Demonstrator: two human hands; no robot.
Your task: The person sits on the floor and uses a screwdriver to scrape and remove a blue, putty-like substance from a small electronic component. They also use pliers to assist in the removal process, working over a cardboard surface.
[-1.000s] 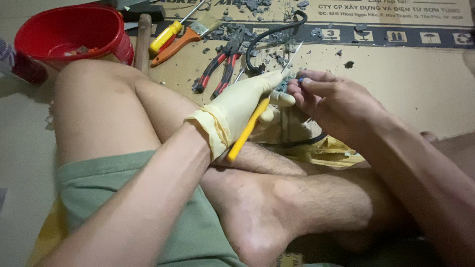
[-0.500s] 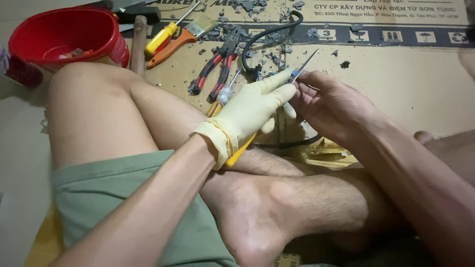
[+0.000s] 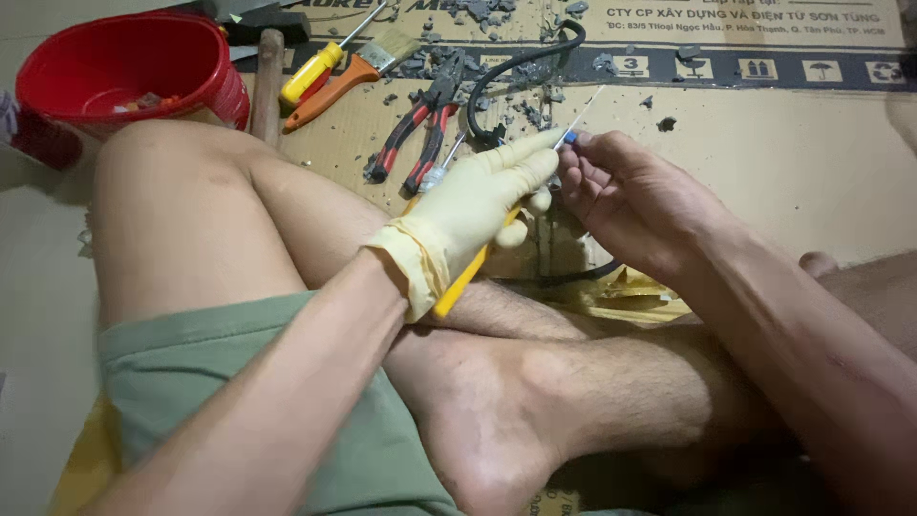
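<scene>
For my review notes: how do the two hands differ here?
The left hand wears a cream rubber glove; the right hand is bare. The left hand grips a yellow-handled tool that runs under its palm, while the right hand pinches a thin wire with a blue bit at its fingertips. Both meet fingertip to fingertip above the cardboard.

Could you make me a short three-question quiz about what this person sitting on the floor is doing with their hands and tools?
1. True or false: the left hand wears a pale glove.
2. Which lies nearest the red bucket? A) red-handled pliers B) wooden handle C) black cable
3. What colour is the tool handle sticking out below the gloved hand?

Key: 1 true. 2 B. 3 yellow. The bare right hand pinches a thin wire with a small blue piece at its fingertips.
</scene>
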